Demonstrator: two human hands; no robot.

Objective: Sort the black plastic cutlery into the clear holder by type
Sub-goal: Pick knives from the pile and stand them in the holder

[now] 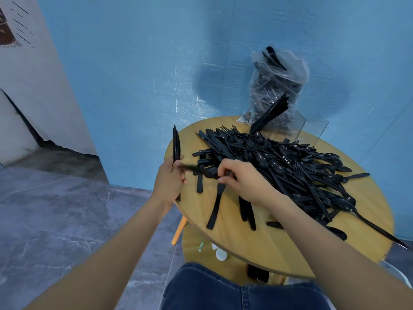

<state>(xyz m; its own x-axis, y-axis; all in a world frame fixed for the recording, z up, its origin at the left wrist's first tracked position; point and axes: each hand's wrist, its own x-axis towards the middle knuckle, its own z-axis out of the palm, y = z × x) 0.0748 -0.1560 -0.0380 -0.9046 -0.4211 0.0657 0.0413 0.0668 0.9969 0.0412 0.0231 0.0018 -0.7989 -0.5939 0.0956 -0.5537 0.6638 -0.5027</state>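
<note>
The left hand is curled round a small bundle of knives held upright at the table's left edge, while the right hand pinches another knife by its handle, blade blurred and pointing toward the left hand — probably being passed across. To do this well, slide it in blade-up alongside the others so the bundle stays one type. The mixed pile of forks, spoons and knives lies just beyond the right hand on the round wooden table; the clear holder stands at the far edge with some knives in one compartment — carry the bundle there once full
</note>
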